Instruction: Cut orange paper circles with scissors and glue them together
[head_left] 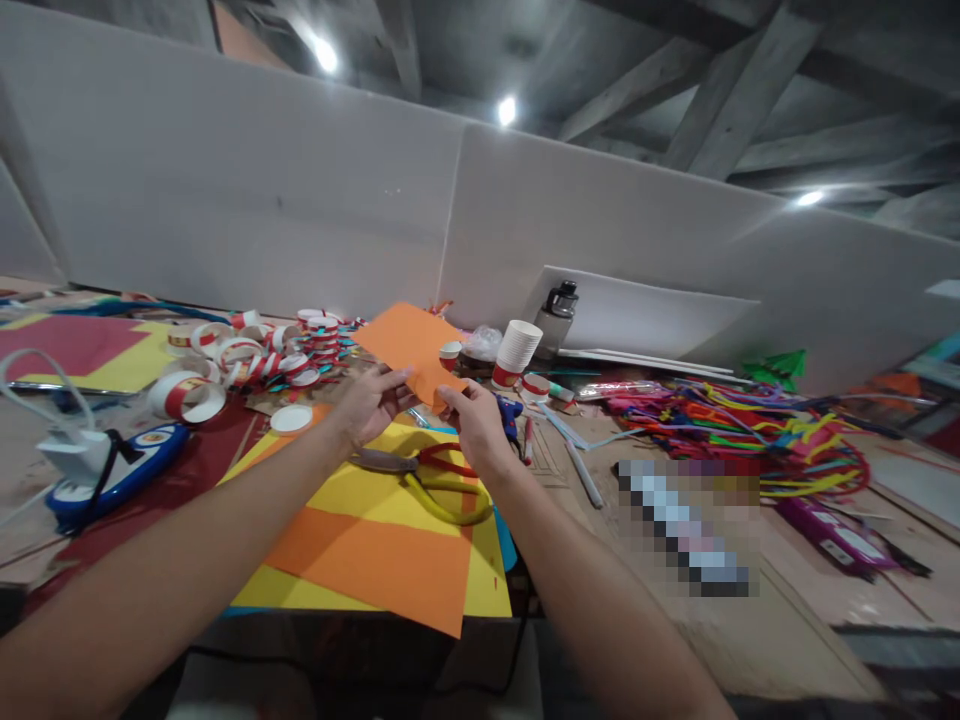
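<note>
Both my hands hold up an orange paper sheet [411, 345] above the table. My left hand [369, 402] pinches its lower left edge with thumb and fingers. My right hand [474, 420] grips the lower right corner. Under my hands lie scissors with red and yellow handles [431, 478] on a stack of yellow and orange paper sheets [375, 555].
Cut paper-cup rings [247, 355] in red and white pile up at the left. A stack of paper cups [517, 352] and a dark bottle [559, 310] stand behind. Coloured strips [750, 425] lie in a tangle at the right. A blue object [124, 475] and white cable sit far left.
</note>
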